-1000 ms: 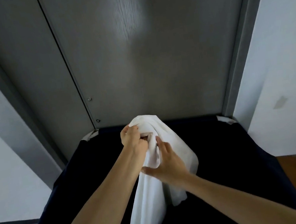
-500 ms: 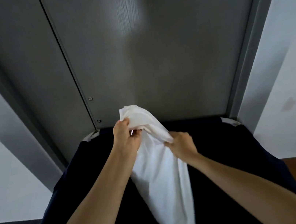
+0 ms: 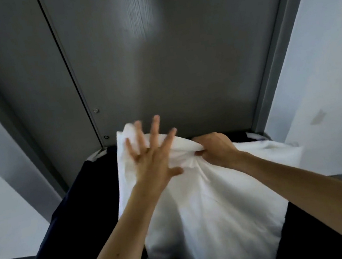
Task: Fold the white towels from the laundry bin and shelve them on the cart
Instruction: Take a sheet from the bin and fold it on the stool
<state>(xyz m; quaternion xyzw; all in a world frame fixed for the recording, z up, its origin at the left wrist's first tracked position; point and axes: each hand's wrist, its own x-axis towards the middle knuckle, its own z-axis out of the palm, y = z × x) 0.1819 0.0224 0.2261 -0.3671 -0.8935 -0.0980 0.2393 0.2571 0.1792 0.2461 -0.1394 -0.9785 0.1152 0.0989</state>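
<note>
A grey door [image 3: 167, 63] in a grey frame [image 3: 279, 46] between pale walls [image 3: 333, 60].

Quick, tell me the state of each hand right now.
Left hand: open, fingers spread against the upper part of the white towel, gripping nothing.
Right hand: closed, gripping a bunched fold of the towel.

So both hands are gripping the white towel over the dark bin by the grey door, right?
Not quite: only the right hand grips the white towel. The head view shows the left hand open, fingers spread against the cloth. The towel is indeed over the dark bin, by the grey door.
</note>
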